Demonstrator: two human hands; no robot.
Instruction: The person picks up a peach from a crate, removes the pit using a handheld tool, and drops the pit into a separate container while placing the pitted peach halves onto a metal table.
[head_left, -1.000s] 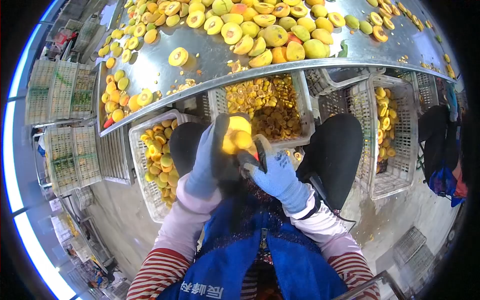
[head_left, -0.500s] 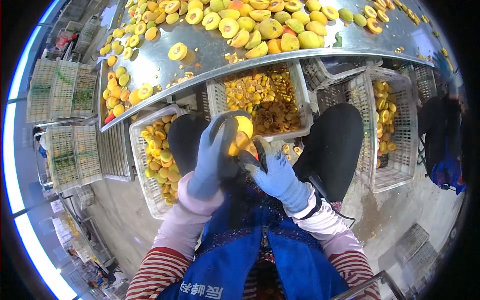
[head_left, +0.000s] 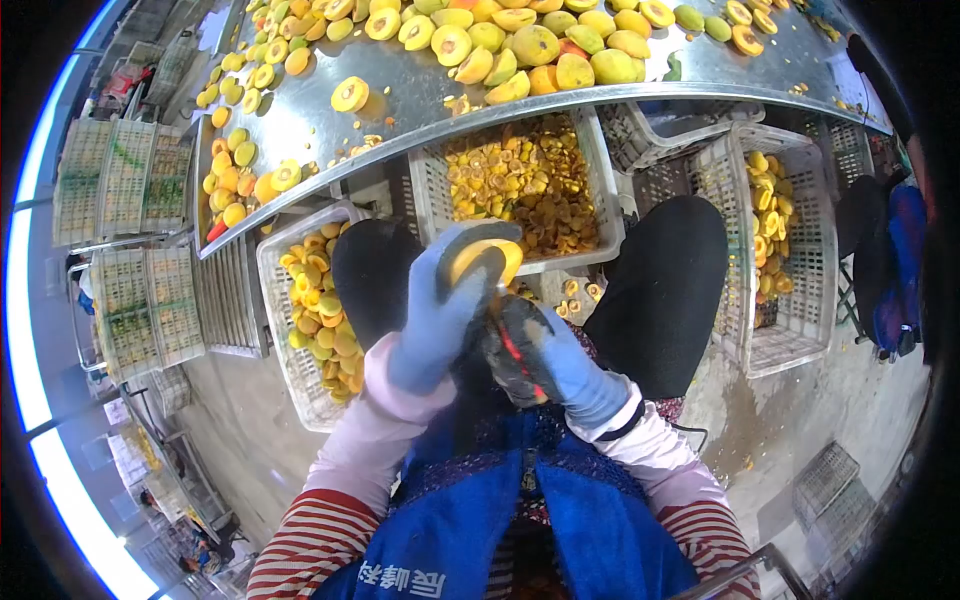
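Note:
Above my lap, my left hand point(head_left: 435, 310), in a blue glove with a dark palm, is closed around a yellow peach point(head_left: 512, 257). Its fingers and thumb cover part of the fruit. Close below it, my right hand point(head_left: 560, 360), gloved alike, is closed around a slim tool with a red handle point(head_left: 508, 340). The tool's tip lies near the peach, too blurred to tell its kind. Beyond my hands, between my knees, stands a white crate point(head_left: 606, 200) with peach scraps and pits in it.
A metal table point(head_left: 420, 110) with many whole and halved peaches crosses the front. Crates of peach halves stand at my left point(head_left: 288, 345) and right point(head_left: 808, 320). Stacked crates point(head_left: 125, 185) stand far left. A person in blue point(head_left: 900, 260) is at the right edge.
My left hand has turned the peach and tilted it away. My right hand has rolled over, bringing the red handle into sight. The person at the right has shifted.

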